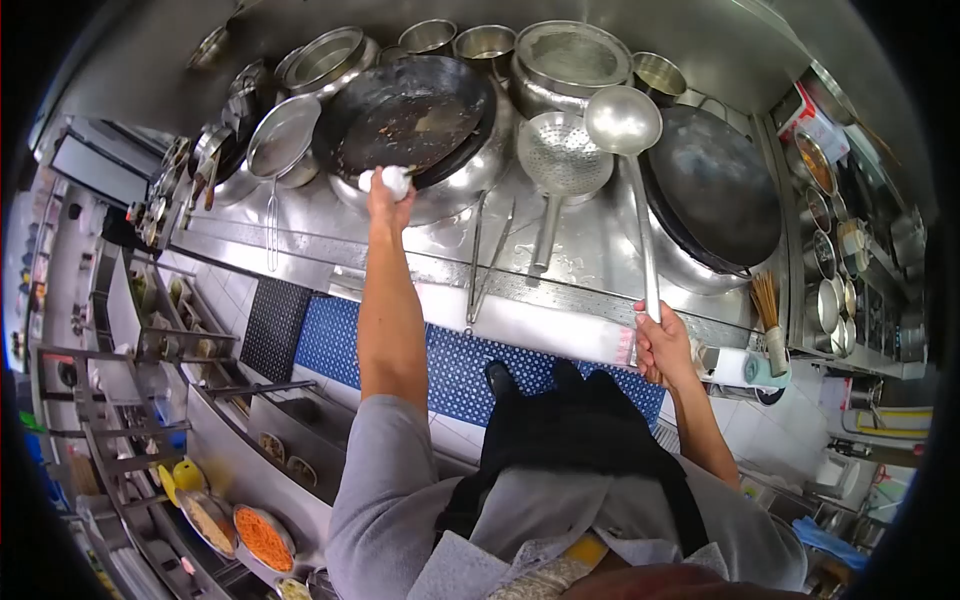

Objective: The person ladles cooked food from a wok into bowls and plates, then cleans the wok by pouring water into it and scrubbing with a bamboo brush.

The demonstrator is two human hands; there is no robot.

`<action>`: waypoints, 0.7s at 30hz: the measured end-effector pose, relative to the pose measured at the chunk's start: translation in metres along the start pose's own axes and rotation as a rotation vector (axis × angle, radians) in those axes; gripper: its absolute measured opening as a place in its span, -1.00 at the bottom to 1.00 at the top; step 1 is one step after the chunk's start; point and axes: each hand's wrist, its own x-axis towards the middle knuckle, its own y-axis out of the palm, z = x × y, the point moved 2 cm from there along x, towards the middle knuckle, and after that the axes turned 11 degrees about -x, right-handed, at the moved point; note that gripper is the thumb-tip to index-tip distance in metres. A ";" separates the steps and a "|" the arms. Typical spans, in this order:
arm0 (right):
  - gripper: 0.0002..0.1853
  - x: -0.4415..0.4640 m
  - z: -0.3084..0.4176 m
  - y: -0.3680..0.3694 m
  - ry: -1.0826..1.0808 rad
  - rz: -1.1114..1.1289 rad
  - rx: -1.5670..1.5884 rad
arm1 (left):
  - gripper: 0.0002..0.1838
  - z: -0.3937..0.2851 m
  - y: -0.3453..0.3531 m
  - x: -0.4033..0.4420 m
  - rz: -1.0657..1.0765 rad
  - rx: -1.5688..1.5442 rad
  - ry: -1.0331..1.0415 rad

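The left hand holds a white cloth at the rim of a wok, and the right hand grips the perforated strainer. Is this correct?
Not fully: the head view shows the right hand gripping the ladle, not the strainer. The left hand holds a white cloth at the rim of a wok.

Far and left of centre, a broad, round, dark wok point(410, 80), open side up, with a blackened, glossy inner surface and small reddish-brown bits scattered across it; exact tilt hard to tell. At its near rim, a white cloth point(398, 181), bunched into a small crumpled wad. Well to the right, a shiny metal ladle point(625, 128), round-bowled at the far end, long and straight-handled toward the near side.
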 end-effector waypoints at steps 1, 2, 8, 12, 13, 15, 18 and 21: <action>-0.83 0.000 0.000 0.007 0.017 -0.005 0.002 | -0.59 -0.005 -0.006 -0.008 0.024 0.002 -0.008; -0.81 0.000 -0.001 0.012 0.008 -0.006 0.005 | -0.47 -0.007 -0.021 -0.011 0.064 0.081 -0.049; -0.72 0.019 0.009 0.019 -0.019 -0.065 -0.235 | -0.23 0.002 -0.052 -0.160 0.543 -0.166 -0.234; -0.70 0.046 0.037 0.020 -0.045 -0.006 -0.178 | -0.18 0.031 -0.036 -0.219 0.653 -0.215 -0.269; -0.70 0.054 0.046 0.016 -0.056 -0.001 -0.187 | -0.21 0.043 -0.039 -0.234 0.540 -0.166 -0.278; -0.70 0.078 0.062 0.005 -0.070 -0.003 -0.194 | -0.32 0.076 -0.054 -0.250 0.376 0.055 -0.374; -0.83 0.127 0.092 -0.013 -0.261 -0.050 -0.335 | -0.57 0.146 -0.040 -0.288 0.325 0.762 -0.181; -0.86 0.171 0.126 -0.028 -0.367 -0.093 -0.461 | -0.61 0.212 -0.023 -0.319 0.283 0.360 -0.218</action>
